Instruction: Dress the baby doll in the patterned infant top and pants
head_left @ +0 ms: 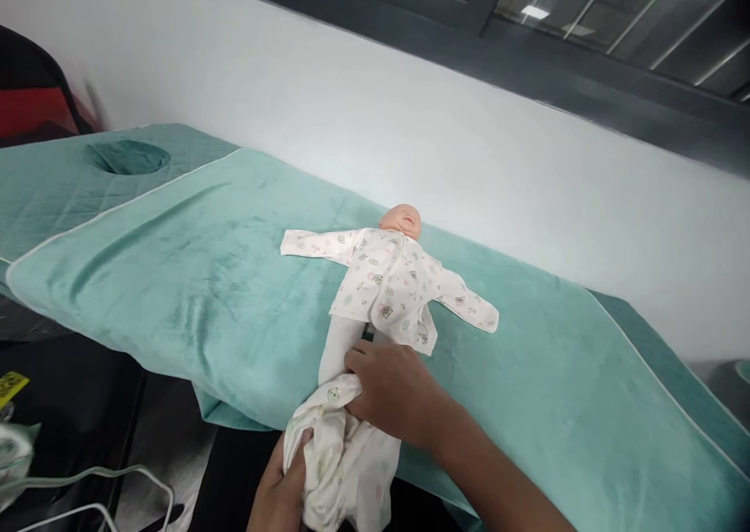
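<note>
A bunched, printed white garment (351, 477) hung at the bed's near edge, at six o'clock from the doll (401, 219), touching one of its legs (338, 348). The left hand (284, 485) gripped it at eight o'clock, the right hand (390, 391) at one. The doll lay face up on the green bed (562, 383), its printed jacket's (383, 278) sleeves spread toward ten and four o'clock.

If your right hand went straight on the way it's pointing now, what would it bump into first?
Probably the doll's white leg on the picture's left, just ahead of the right hand. They look so close that they might already touch; this one view makes depth unclear.
</note>
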The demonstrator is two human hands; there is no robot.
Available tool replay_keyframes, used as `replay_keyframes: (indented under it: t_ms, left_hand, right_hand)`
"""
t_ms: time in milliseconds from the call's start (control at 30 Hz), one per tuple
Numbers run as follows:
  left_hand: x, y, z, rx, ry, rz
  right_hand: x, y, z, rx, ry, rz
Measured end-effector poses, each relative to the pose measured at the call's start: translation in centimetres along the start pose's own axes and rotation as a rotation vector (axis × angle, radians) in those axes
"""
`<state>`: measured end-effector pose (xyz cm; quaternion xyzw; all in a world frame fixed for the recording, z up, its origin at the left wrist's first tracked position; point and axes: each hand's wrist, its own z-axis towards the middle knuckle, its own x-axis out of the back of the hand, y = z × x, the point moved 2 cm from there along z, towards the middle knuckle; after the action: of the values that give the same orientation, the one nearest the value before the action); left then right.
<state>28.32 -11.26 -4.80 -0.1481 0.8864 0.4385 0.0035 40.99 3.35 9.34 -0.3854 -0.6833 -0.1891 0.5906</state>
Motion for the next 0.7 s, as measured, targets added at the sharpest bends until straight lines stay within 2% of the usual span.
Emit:
replay_keyframes:
  t_ms: [100,167,300,400,500,600,700]
  left_hand:
    - [0.0,0.2,1.6,0.007,-0.008,-0.035]
    - [0.2,1.7,2.0,-0.047,-0.005,-0.01]
    - [0.4,7.7,3.0,-0.295,-0.106,0.132]
    - [0.2,12.7,4.7,-0.472,-0.162,0.347]
    - [-0.4,16.1,5.8,-0.639,-0.184,0.462]
    - [-1.0,16.4,5.3,-0.667,-0.139,0.457]
    - [-0.7,14.4,3.9,-0.57,-0.058,0.413]
  right_hand:
    - [0.2,0.4,-0.3,0.001,0.034,0.078]
    - [0.3,1.0,-0.7,0.001,0.05,0.193]
    - [0.2,2.0,-1.4,-0.025,0.105,0.45]
    - [0.2,2.2,-1.7,-0.12,0.172,0.513]
    - [0.7,1.8,-1.9,-0.131,0.151,0.63]
    - [1.2,1.1,-2.0,-0.094,0.061,0.744]
    - [0.9,1.2,-2.0,-0.166,0.046,0.704]
